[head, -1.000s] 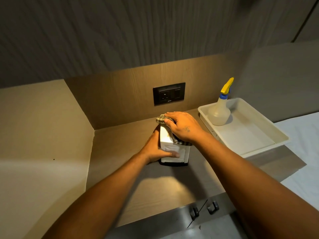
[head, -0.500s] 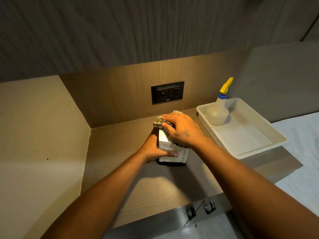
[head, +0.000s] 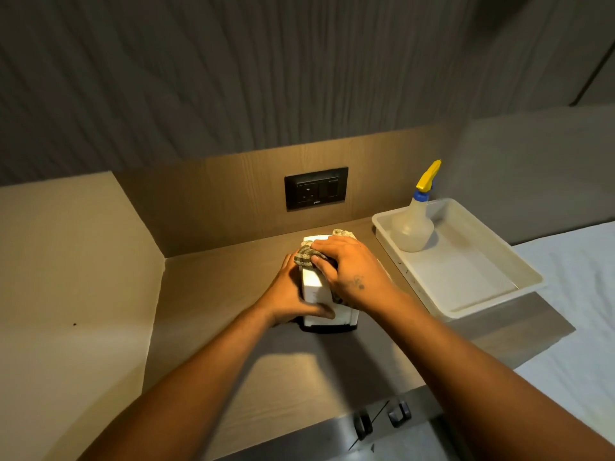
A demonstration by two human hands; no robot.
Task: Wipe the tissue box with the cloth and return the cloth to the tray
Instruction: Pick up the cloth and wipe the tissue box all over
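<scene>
Tissue box: I see the white tissue box (head: 314,291) standing upright on the bench (head: 213,294), just left of the tray; my hands cover most of it, only its left face and lower front show.
Cloth: the checked cloth (head: 305,256) lies bunched over the box top, a pale corner poking out behind my knuckles; the rest is under my palm.
Right hand: my right hand (head: 352,274) lies flat on the cloth, fingers pressed together, pushing it against the top of the box.
Left hand: my left hand (head: 293,294) wraps the box's left side, thumb across the front; its fingers go behind, out of sight.
Tray: the white tray (head: 492,311) sits at the bench's right end, its near corner hanging past the edge.
Spray bottle: a spray bottle (head: 414,224) with a yellow trigger stands in the tray's far-left corner.
Wall socket: the black wall socket (head: 316,189) is too dim to read.
Bed: a white bed (head: 572,294) is cut off at right.
</scene>
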